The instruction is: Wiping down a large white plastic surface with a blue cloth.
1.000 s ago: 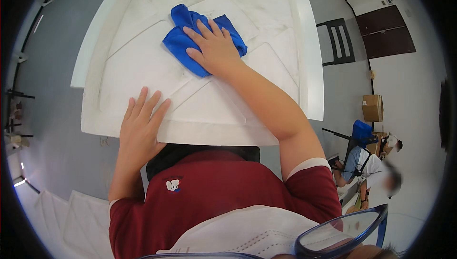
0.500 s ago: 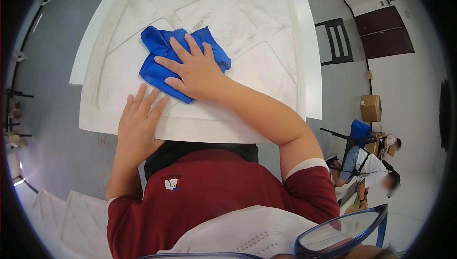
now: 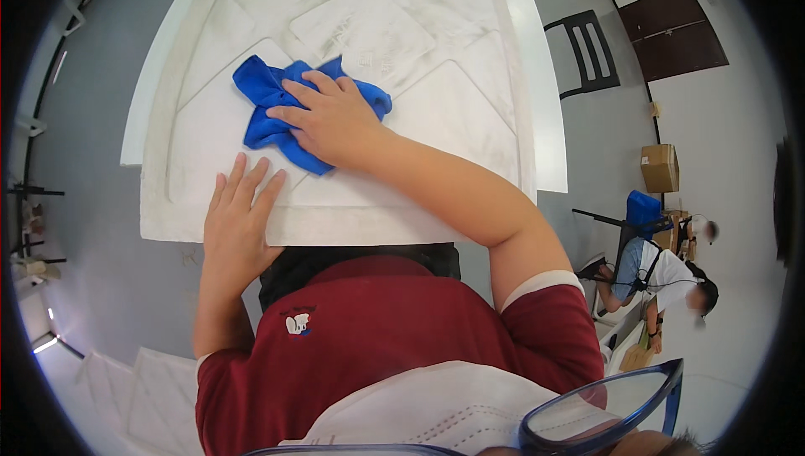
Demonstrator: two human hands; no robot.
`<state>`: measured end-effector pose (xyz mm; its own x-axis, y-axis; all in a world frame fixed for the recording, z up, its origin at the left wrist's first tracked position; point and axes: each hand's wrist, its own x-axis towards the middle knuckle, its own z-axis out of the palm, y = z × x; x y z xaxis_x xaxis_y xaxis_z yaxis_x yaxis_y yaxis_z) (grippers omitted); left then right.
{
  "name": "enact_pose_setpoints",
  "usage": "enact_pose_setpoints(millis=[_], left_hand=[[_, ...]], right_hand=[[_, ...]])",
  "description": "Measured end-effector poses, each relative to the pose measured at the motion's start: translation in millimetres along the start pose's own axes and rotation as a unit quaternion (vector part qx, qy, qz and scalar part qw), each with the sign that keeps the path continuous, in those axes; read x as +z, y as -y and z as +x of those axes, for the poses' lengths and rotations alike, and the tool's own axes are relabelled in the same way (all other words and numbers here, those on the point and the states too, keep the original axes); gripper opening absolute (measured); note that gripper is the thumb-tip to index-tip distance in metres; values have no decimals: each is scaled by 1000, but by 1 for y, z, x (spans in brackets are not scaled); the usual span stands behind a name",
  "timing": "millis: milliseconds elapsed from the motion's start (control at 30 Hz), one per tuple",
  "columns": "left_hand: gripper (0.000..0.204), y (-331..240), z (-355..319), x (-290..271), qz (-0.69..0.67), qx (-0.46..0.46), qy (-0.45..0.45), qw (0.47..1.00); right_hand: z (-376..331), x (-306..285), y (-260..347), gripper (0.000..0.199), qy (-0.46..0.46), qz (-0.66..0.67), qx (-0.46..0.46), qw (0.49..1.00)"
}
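Note:
A crumpled blue cloth (image 3: 277,125) lies on a large white molded panel (image 3: 453,133) with raised outlines and grey smudges. My right hand (image 3: 335,120) presses down on the cloth, its fingers bent into the folds and gripping it. At the panel's near left edge, my left hand (image 3: 239,213) rests with fingers stretched out over the surface and the thumb by the rim. Nothing is in that hand. Some of the cloth is hidden under my right palm.
Beneath the panel is a white tabletop (image 3: 549,154). A black chair (image 3: 589,53) stands to the right, with a cardboard box (image 3: 660,168) farther off. Another person (image 3: 667,280) sits at lower right. More white panels (image 3: 159,397) lean at lower left.
My right hand has slid slightly left with the cloth, bunching it more, and its fingers are more bent. My left hand stays at the panel's edge. The view has shifted a little.

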<state>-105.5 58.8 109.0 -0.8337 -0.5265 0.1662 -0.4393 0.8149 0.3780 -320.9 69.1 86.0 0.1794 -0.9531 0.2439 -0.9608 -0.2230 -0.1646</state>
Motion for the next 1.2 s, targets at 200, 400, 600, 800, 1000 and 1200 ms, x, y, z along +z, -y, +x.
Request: enact_pose_setpoints(millis=[200, 400, 600, 800, 1000, 1200], left_hand=[[71, 2, -6, 1, -4, -4, -12, 1000], [64, 3, -7, 1, 7, -8, -2, 1000], [63, 2, -1, 0, 21, -2, 12, 1000], [64, 6, -6, 0, 20, -2, -1, 1000], [70, 9, -8, -1, -15, -3, 11, 1000], [73, 9, -12, 3, -30, 3, -11, 1000]], right_hand=[[-45, -25, -57, 54, -32, -82, 94, 992], [-126, -54, -147, 53, 6, -154, 315, 936], [-125, -52, -149, 54, -19, -157, 300, 941], [-115, -49, -146, 40, -84, -79, 244, 963], [-74, -35, -45, 46, -47, 88, 134, 986], [-55, -31, 3, 54, 99, -37, 77, 991]])
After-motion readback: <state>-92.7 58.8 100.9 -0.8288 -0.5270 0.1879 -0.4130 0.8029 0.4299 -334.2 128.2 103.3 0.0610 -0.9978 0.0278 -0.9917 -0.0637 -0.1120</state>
